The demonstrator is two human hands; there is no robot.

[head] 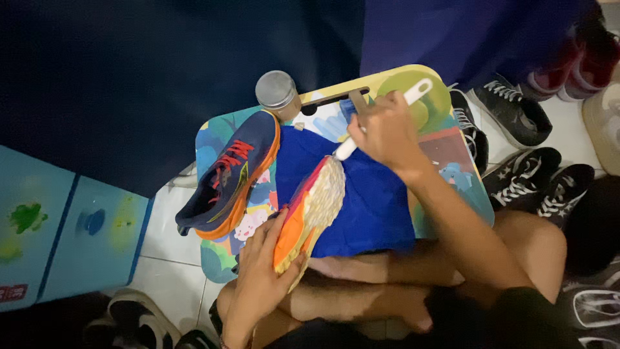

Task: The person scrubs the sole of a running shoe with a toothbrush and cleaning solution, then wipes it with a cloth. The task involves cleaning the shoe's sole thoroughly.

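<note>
Shoe [310, 210], orange w/ pale sole turned up, lies tilted over a blue cloth [371, 200] on a colourful lap tray [219, 129]. Left hand [261, 271] grips it at the heel end, fingers wrapped round the sole edge. Right hand [386, 132] is clenched on a white-handled brush [381, 119], brush head touching the shoe's toe end. Second shoe [229, 178], navy w/ red laces & orange sole, rests on the tray's left side, just beside a round metal tin [276, 90]. Black sneakers [529, 168] sit on the floor at right.
</note>
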